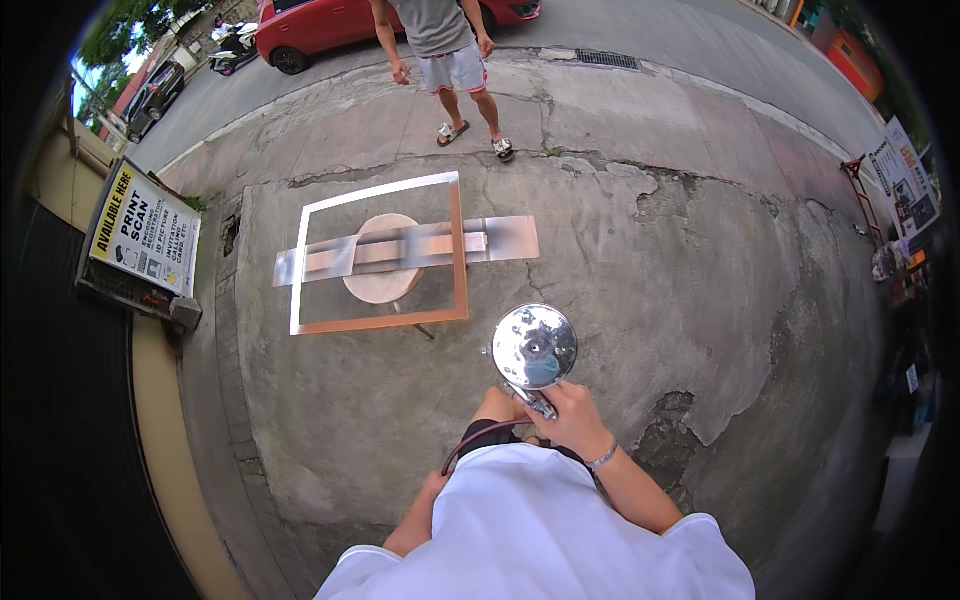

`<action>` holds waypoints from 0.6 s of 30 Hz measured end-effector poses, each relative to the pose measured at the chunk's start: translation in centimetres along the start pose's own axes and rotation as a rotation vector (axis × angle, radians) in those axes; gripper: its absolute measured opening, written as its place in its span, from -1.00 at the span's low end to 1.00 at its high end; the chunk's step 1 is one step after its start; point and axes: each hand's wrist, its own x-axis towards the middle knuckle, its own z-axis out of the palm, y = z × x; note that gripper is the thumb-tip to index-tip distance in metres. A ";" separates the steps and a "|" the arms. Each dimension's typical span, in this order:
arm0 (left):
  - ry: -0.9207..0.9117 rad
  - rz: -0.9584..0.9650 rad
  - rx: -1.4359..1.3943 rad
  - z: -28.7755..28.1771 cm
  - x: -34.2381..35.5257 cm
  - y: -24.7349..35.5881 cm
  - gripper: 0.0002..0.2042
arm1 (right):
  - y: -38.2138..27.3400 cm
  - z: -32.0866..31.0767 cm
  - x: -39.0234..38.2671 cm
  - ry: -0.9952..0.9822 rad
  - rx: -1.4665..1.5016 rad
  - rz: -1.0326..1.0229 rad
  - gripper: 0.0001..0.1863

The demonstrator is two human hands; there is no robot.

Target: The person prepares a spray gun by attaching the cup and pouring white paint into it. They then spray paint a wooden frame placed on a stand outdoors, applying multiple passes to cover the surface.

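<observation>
A spray gun with a round, shiny chrome paint cup point(536, 346) is gripped in my right hand point(571, 418), its metal handle partly covered by the fingers. A dark red hose point(478, 433) curves from the gun to my left hand point(436, 486), which is closed on it low beside my shorts. Ahead and to the left, a rectangular frame point(392, 322), white along its top and left sides and brown along the others, lies over a long brown board point(513, 238) with grey patches. Both rest on a round wooden stool point(384, 287), apart from my hands.
A person point(440, 40) in grey stands beyond the stool. Behind are a red car point(340, 30) and a white scooter point(234, 50). A signboard point(145, 235) stands left, another point(900, 180) right. The concrete point(640, 290) is cracked and broken near my right side.
</observation>
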 end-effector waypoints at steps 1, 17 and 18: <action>0.016 -0.013 0.029 -0.3 -0.6 -1.2 -0.56 | -0.8 0.6 -0.7 0.006 0.002 0.027 -0.52; -0.009 0.050 0.049 -12.6 2.5 -5.7 -0.64 | -10.4 12.2 1.0 0.213 -0.030 0.183 -0.69; -0.027 0.057 -0.014 -13.4 2.8 -7.0 -0.63 | -11.0 13.4 1.4 0.224 -0.040 0.199 -0.68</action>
